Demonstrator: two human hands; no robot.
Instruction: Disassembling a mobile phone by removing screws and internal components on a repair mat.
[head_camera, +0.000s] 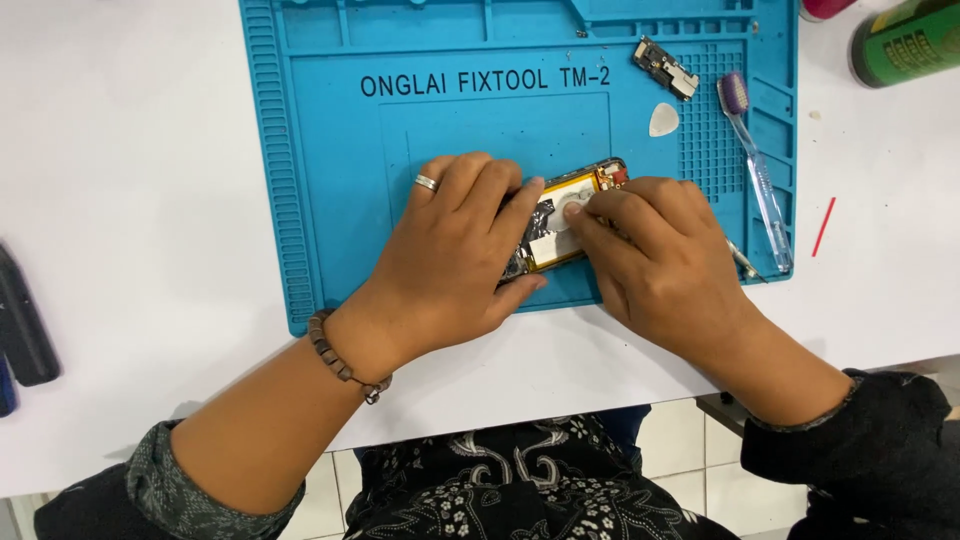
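Observation:
An opened phone with a yellow-edged battery and exposed parts lies on a blue silicone repair mat. My left hand, with a ring and a beaded bracelet at the wrist, grips the phone's left end and side. My right hand rests over the phone's right part, fingertips pressing on its white inner surface. A thin metal tool tip sticks out past my right hand. Much of the phone is hidden under both hands.
On the mat lie a small circuit part, a white pick and a purple-headed toothbrush. A red stick and a green can are at the right on the white table. Dark objects lie far left.

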